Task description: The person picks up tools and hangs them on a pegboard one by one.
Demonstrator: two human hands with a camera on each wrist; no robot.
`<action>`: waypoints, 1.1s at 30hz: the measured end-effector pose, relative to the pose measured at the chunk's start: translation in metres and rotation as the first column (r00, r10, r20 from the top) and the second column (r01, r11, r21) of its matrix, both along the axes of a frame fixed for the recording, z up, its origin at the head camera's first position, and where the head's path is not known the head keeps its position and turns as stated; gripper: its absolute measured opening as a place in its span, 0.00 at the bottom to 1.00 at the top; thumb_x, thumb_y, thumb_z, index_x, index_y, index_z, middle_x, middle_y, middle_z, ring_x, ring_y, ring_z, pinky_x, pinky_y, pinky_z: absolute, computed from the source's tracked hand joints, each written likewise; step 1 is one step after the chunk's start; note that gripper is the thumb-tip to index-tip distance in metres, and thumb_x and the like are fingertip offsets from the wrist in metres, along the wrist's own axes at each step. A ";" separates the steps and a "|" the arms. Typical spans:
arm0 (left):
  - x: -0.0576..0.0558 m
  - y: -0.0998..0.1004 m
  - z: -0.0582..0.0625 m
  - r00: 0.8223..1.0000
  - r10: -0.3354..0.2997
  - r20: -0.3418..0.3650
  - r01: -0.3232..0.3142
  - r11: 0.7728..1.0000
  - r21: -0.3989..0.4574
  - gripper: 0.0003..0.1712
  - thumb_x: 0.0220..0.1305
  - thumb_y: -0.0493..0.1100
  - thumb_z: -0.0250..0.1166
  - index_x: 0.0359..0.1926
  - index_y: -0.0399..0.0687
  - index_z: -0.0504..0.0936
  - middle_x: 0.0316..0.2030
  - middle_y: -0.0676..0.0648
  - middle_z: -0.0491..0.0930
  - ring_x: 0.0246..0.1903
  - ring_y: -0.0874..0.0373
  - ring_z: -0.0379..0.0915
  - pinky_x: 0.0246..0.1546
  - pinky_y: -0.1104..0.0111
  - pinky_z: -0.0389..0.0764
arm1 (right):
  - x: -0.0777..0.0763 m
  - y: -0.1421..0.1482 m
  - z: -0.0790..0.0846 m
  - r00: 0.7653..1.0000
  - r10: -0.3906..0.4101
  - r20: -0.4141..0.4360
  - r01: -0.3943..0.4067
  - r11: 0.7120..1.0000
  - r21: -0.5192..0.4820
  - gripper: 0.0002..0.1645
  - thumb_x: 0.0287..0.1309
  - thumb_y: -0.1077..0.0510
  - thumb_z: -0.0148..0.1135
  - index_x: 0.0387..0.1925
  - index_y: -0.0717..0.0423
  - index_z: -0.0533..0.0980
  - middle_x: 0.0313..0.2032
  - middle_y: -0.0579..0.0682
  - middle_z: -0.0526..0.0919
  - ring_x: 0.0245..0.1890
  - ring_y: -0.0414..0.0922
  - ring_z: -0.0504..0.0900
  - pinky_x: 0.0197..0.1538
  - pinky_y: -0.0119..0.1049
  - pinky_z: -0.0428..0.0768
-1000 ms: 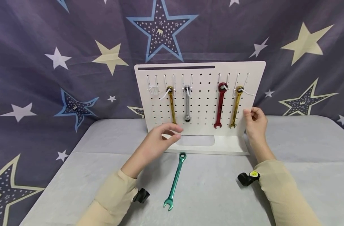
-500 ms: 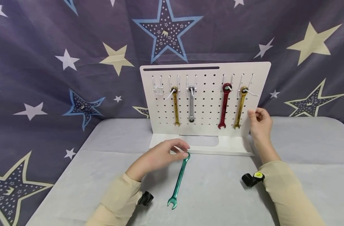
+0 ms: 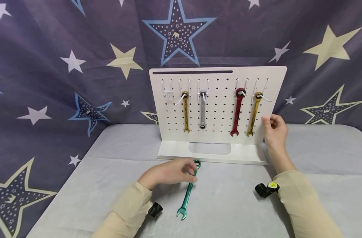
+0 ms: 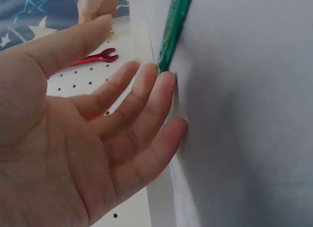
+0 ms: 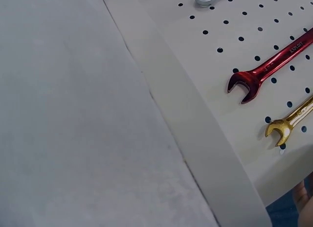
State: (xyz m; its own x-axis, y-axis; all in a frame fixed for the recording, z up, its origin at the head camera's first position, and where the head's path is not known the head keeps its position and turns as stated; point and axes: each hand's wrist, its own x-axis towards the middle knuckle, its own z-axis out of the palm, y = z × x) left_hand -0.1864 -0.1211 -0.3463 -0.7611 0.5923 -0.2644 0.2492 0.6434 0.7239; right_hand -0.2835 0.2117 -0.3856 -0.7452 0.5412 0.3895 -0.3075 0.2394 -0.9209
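Note:
A green combination wrench (image 3: 186,195) lies on the grey cloth in front of the white pegboard (image 3: 218,115). Over its ring end hovers my left hand (image 3: 172,172), thumb and fingers apart; the left wrist view shows the fingers (image 4: 139,107) loosely bent, with the wrench beyond their tips. Whether a fingertip touches it, I cannot tell. My right hand (image 3: 275,134) pinches the board's right edge, thumb in front and fingers partly hidden. From hooks on the board hang a gold wrench (image 3: 185,114), a silver wrench (image 3: 203,110), a red wrench (image 3: 237,112) and another gold wrench (image 3: 253,115).
White hooks (image 3: 168,94) at the board's far left carry no wrench. The board's base (image 3: 175,152) rests on the cloth-covered table (image 3: 228,205). Behind everything hangs a dark curtain (image 3: 88,72) with stars. Small black devices (image 3: 265,190) sit at both sleeves.
My left hand has come down from the board's lower edge to the green wrench's ring end. The right hand stays on the board's edge. The head view has shifted slightly.

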 end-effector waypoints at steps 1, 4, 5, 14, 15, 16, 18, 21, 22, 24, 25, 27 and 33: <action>0.000 0.000 -0.001 1.000 0.011 0.000 -0.011 1.000 -0.010 0.20 0.65 0.43 0.68 0.54 0.38 0.76 0.42 0.49 0.78 0.41 0.58 0.73 0.43 0.67 0.74 | 0.000 0.000 0.000 1.000 -0.001 -0.002 0.001 1.000 -0.002 0.08 0.64 0.60 0.64 0.34 0.58 0.73 0.23 0.33 0.70 0.28 0.31 0.68 0.35 0.21 0.67; 0.000 0.000 -0.003 0.999 0.025 -0.021 -0.026 0.999 -0.038 0.21 0.62 0.43 0.70 0.52 0.39 0.76 0.40 0.49 0.76 0.38 0.59 0.70 0.39 0.68 0.72 | 0.001 -0.001 0.001 1.000 -0.005 -0.012 0.005 1.000 -0.005 0.08 0.64 0.60 0.65 0.33 0.56 0.73 0.22 0.33 0.70 0.27 0.31 0.68 0.35 0.22 0.67; 0.000 0.000 -0.004 0.999 0.020 -0.036 -0.022 0.999 -0.043 0.21 0.61 0.42 0.72 0.51 0.39 0.75 0.39 0.49 0.76 0.37 0.59 0.69 0.39 0.69 0.71 | 0.002 -0.001 0.001 1.000 -0.007 -0.019 0.007 1.000 -0.009 0.08 0.64 0.60 0.65 0.33 0.56 0.73 0.22 0.32 0.70 0.27 0.31 0.69 0.35 0.22 0.68; 0.005 0.005 -0.008 0.992 0.092 -0.081 -0.101 0.987 -0.123 0.26 0.57 0.43 0.76 0.51 0.43 0.71 0.39 0.50 0.74 0.33 0.58 0.69 0.39 0.65 0.71 | 0.002 -0.003 0.001 1.000 -0.001 -0.019 0.001 1.000 -0.002 0.09 0.65 0.59 0.65 0.31 0.51 0.72 0.23 0.33 0.70 0.28 0.32 0.68 0.35 0.22 0.68; 0.005 0.006 -0.007 0.991 0.104 -0.084 -0.115 0.985 -0.131 0.26 0.56 0.43 0.76 0.50 0.43 0.71 0.38 0.51 0.74 0.33 0.58 0.69 0.39 0.65 0.71 | 0.003 -0.003 0.001 1.000 0.000 -0.022 0.000 1.000 -0.002 0.09 0.65 0.59 0.65 0.32 0.51 0.72 0.23 0.33 0.70 0.28 0.32 0.68 0.35 0.22 0.68; 0.005 0.006 -0.007 0.990 0.111 -0.088 -0.123 0.982 -0.141 0.26 0.56 0.43 0.76 0.50 0.43 0.72 0.38 0.51 0.74 0.33 0.58 0.69 0.39 0.65 0.71 | 0.003 -0.003 0.001 1.000 0.001 -0.020 -0.001 1.000 -0.001 0.09 0.65 0.58 0.64 0.32 0.51 0.71 0.23 0.33 0.70 0.28 0.33 0.68 0.35 0.22 0.68; 0.005 0.007 -0.007 0.989 0.121 -0.087 -0.134 0.978 -0.163 0.25 0.55 0.43 0.76 0.49 0.44 0.73 0.37 0.51 0.74 0.33 0.58 0.69 0.40 0.65 0.71 | 0.004 -0.003 0.001 1.000 0.000 -0.009 0.000 1.000 0.008 0.09 0.65 0.57 0.64 0.32 0.50 0.71 0.23 0.33 0.70 0.28 0.33 0.68 0.35 0.23 0.67; 0.005 0.009 -0.006 0.988 0.125 -0.088 -0.140 0.971 -0.195 0.24 0.55 0.43 0.76 0.48 0.45 0.74 0.36 0.52 0.74 0.34 0.59 0.69 0.40 0.65 0.70 | 0.006 -0.002 0.001 1.000 -0.005 0.005 0.005 1.000 0.014 0.08 0.65 0.56 0.64 0.33 0.50 0.72 0.23 0.33 0.70 0.28 0.33 0.68 0.35 0.22 0.67; 0.005 0.009 -0.006 0.988 0.127 -0.086 -0.142 0.970 -0.199 0.23 0.55 0.43 0.76 0.47 0.45 0.74 0.35 0.53 0.74 0.33 0.59 0.69 0.39 0.65 0.70 | 0.006 -0.002 0.001 1.000 -0.006 0.010 0.006 1.000 0.017 0.08 0.65 0.56 0.64 0.33 0.49 0.72 0.23 0.33 0.70 0.28 0.33 0.68 0.35 0.22 0.67; 0.004 0.009 -0.006 0.988 0.136 -0.076 -0.149 0.969 -0.195 0.22 0.55 0.41 0.76 0.46 0.44 0.74 0.33 0.52 0.74 0.32 0.59 0.68 0.37 0.66 0.70 | 0.007 -0.002 0.001 1.000 -0.007 0.014 0.007 1.000 0.021 0.09 0.65 0.55 0.64 0.33 0.50 0.72 0.23 0.33 0.70 0.29 0.33 0.68 0.35 0.22 0.67; 0.004 0.008 -0.006 0.988 0.141 -0.071 -0.152 0.970 -0.190 0.21 0.55 0.39 0.75 0.46 0.43 0.74 0.32 0.52 0.74 0.30 0.59 0.68 0.35 0.67 0.71 | 0.007 -0.002 0.002 1.000 -0.009 0.017 0.008 1.000 0.024 0.09 0.65 0.55 0.64 0.33 0.50 0.72 0.23 0.33 0.70 0.29 0.33 0.68 0.35 0.22 0.67; 0.003 0.007 -0.006 0.987 0.154 -0.039 -0.158 0.974 -0.163 0.20 0.55 0.36 0.73 0.46 0.41 0.75 0.29 0.51 0.74 0.26 0.60 0.68 0.29 0.69 0.70 | 0.007 -0.003 0.002 1.000 -0.009 0.022 0.009 1.000 0.029 0.09 0.65 0.54 0.64 0.33 0.49 0.72 0.24 0.33 0.70 0.29 0.33 0.68 0.35 0.22 0.67; 0.000 0.003 -0.008 0.986 0.159 0.054 -0.154 0.984 -0.085 0.14 0.55 0.31 0.69 0.43 0.36 0.78 0.20 0.50 0.74 0.14 0.60 0.64 0.18 0.72 0.68 | 0.008 -0.004 0.003 1.000 -0.004 0.021 0.004 1.000 0.014 0.09 0.65 0.55 0.64 0.33 0.47 0.72 0.24 0.33 0.70 0.29 0.33 0.68 0.36 0.22 0.67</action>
State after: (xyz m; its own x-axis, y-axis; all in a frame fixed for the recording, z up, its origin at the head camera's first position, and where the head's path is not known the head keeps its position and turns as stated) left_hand -0.1860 -0.1185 -0.3540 -0.8240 0.4417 -0.3548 0.0980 0.7278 0.6787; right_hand -0.2759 0.2076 -0.3825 -0.7509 0.5389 0.3818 -0.2872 0.2541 -0.9236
